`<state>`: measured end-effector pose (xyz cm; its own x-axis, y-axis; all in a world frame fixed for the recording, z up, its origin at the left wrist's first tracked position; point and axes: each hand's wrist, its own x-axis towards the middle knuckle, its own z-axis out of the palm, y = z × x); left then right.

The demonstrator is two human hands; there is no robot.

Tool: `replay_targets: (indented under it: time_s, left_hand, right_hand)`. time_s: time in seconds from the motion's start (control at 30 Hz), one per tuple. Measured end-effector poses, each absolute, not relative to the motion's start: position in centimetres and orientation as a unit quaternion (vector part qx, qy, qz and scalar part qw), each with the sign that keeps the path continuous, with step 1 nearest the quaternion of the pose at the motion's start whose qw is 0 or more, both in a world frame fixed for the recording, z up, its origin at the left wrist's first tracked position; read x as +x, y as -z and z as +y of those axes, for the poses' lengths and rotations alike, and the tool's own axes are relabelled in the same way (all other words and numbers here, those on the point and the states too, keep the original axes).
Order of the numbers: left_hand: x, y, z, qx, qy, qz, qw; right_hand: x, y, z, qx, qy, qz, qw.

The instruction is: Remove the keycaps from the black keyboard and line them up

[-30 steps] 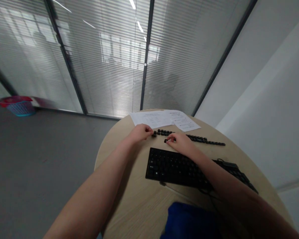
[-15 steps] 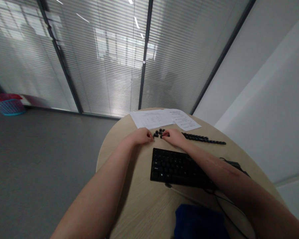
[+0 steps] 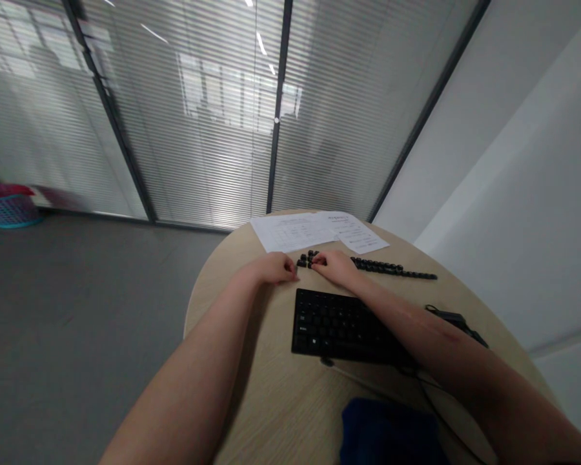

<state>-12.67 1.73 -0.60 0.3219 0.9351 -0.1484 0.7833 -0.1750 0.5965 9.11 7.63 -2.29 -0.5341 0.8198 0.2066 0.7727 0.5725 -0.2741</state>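
Black keycaps [image 3: 377, 266] lie in close rows across the far part of the round table, tapering to a single line at the right. At the left end of these rows, my right hand [image 3: 336, 266] pinches thumb and fingers at a small black keycap [image 3: 310, 265]. My left hand [image 3: 275, 268] rests on the tabletop just left of the outermost keycap [image 3: 301, 263], its fingers curled closed; whatever is in them is hidden. Nearer to me sits a black keyboard [image 3: 329, 323], its right part covered by my right forearm.
Printed paper sheets [image 3: 295, 231] lie behind the keycaps. Near me are a dark blue cloth-like item [image 3: 387, 429] and a thin pale stick with a dark end [image 3: 327, 361]. A black object with a cable [image 3: 452, 318] is at the right. A basket [image 3: 10, 210] stands on the floor.
The whole view has shifted slightly. My right fingers and the small keycap at them sit a little closer to the left end of the rows. My left hand stays nearly still.
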Motion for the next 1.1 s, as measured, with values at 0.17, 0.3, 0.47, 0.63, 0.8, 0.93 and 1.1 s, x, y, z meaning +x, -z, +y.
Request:
replay_targets:
  time_s: [0.17,0.3,0.47,0.63,0.8,0.93,1.1]
  left_hand:
    - [-12.75,0.77,1.82,0.755,-0.129,0.571,0.296]
    - [-12.67,0.63,1.74,0.754,-0.128,0.573,0.294]
    - [-12.51,0.47,1.73,0.755,-0.126,0.577,0.287]
    - [-12.55,0.45,1.73,0.757,-0.127,0.574,0.284]
    - [-12.64,0.70,1.90,0.761,-0.130,0.569,0.281]
    - [-12.66,0.94,2.08,0.764,-0.136,0.563,0.285]
    - [-12.64,0.98,2.08,0.759,-0.137,0.574,0.277]
  right_hand:
    - [9.15,2.19,7.64,-0.464,-0.074,-0.868,0.162]
    - [9.27,2.21,7.65,-0.457,-0.078,-0.867,0.180]
    - [9.03,2.28,7.41,-0.443,-0.074,-0.875,0.180]
    - [8.78,2.26,7.39,-0.453,-0.064,-0.873,0.167]
    - [8.99,2.37,7.63,-0.453,-0.062,-0.873,0.168]
    - [9.05,2.49,7.69,-0.448,-0.060,-0.874,0.175]
    - [8.83,2.46,7.56,-0.446,-0.065,-0.876,0.173]
